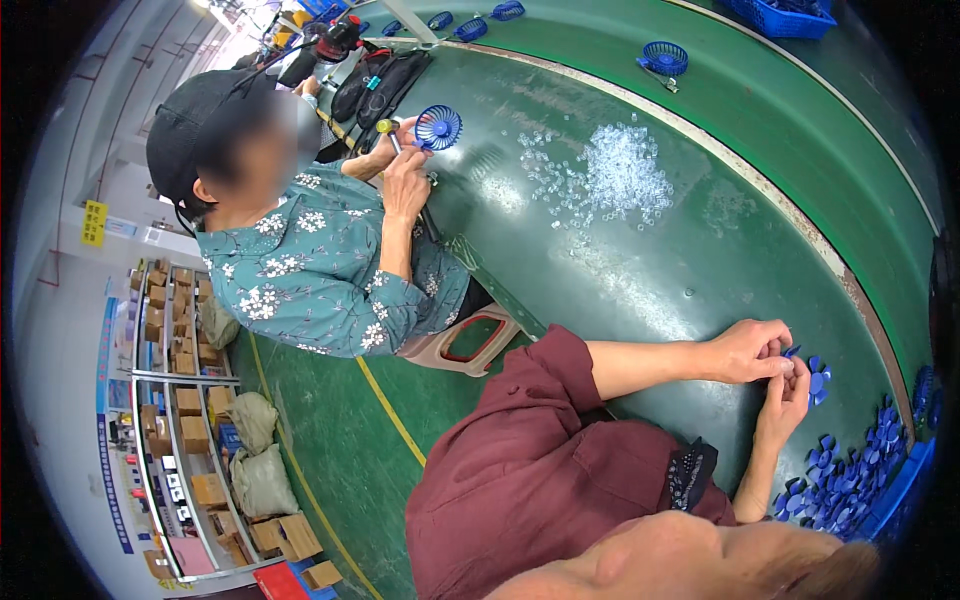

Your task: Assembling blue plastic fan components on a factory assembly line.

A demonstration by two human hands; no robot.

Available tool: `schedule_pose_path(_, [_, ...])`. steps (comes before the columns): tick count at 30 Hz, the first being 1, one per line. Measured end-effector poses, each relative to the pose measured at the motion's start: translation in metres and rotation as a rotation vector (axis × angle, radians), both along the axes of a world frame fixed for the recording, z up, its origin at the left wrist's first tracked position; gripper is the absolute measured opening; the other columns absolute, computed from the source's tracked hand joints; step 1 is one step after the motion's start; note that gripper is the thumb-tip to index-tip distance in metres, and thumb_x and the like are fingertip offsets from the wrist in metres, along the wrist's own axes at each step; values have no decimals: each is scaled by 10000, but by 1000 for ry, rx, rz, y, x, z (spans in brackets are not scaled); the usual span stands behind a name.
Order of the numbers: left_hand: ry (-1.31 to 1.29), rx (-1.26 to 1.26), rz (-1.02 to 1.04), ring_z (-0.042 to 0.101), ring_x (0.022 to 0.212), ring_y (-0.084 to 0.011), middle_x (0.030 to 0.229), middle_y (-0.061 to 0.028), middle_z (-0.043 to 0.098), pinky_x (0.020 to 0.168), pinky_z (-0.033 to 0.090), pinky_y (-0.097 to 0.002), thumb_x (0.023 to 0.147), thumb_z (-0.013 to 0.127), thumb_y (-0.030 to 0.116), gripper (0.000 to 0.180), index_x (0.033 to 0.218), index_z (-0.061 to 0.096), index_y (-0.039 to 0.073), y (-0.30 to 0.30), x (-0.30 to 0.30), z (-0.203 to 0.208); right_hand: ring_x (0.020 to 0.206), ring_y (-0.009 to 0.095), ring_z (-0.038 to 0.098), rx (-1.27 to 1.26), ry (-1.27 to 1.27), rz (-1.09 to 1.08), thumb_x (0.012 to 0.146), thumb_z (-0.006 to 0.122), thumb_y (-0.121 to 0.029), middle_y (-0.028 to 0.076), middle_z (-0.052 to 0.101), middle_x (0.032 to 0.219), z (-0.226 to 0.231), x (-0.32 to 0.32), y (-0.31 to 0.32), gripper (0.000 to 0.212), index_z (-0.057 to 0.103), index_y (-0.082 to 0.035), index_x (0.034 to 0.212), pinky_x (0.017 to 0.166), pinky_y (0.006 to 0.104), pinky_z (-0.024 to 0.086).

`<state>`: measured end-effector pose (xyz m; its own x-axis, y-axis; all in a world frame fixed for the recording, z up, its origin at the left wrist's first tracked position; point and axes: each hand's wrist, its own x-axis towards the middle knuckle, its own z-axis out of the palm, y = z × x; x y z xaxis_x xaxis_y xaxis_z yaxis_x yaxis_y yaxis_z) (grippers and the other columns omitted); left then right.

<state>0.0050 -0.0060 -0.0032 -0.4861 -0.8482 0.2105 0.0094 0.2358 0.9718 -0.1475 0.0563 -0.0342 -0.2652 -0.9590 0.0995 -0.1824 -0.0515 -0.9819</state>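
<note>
My left hand [748,351] and my right hand [785,405] meet over the green work table, fingertips pressed together. Between and just beyond them is a small blue fan blade [819,380] with rounded paddles, partly hidden by my fingers. Both hands are closed on it in a pinch. Close to my right forearm lies a heap of similar blue fan blades [845,480], next to a blue bin [900,490].
Small clear plastic pieces [625,170] are spread over the table. Across it, a co-worker [310,240] holds a blue round fan grille [438,128] and a hammer [388,128]. A green conveyor belt [800,150] carries another fan part [665,58]. A stool [465,345] stands beside the table.
</note>
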Motion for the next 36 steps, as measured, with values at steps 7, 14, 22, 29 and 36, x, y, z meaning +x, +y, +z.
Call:
schedule_pose_path(7, [52,33,6,577,643,-134,778,-82,587,577,477,-284,847,627,195,228,900,582,-22,-3,1,-1,678,36,459,75,-16,-56,917,567,-105,0,565,861,3,-5,-3,250,515,20,1127,576,176,363])
schedule_pose_path(14, [41,-19,-63,575,638,-139,809,-90,576,570,462,-281,857,622,237,257,930,623,-10,-2,0,1,609,18,418,97,-206,-50,936,539,-155,-38,526,771,11,-1,-3,213,549,-20,1101,512,159,306])
schedule_pose_path(22, [15,99,-117,565,621,-132,717,-75,602,558,455,-286,871,616,264,271,833,591,-3,-2,3,6,603,15,426,136,-246,-10,940,525,-158,-48,500,738,10,-2,-5,198,554,-33,1091,500,151,301])
schedule_pose_path(29, [85,202,-153,496,607,-65,677,-16,583,516,404,-248,879,625,275,281,819,567,7,-2,2,-3,600,35,447,128,-235,13,931,531,-123,-32,514,749,5,-2,-3,196,552,-6,1086,511,171,326])
schedule_pose_path(36, [110,302,-169,519,665,-57,779,-17,583,561,429,-222,892,616,253,278,977,556,-4,0,3,4,583,35,459,125,-223,-17,917,541,-105,-31,523,726,15,3,-4,180,562,-6,1065,488,173,327])
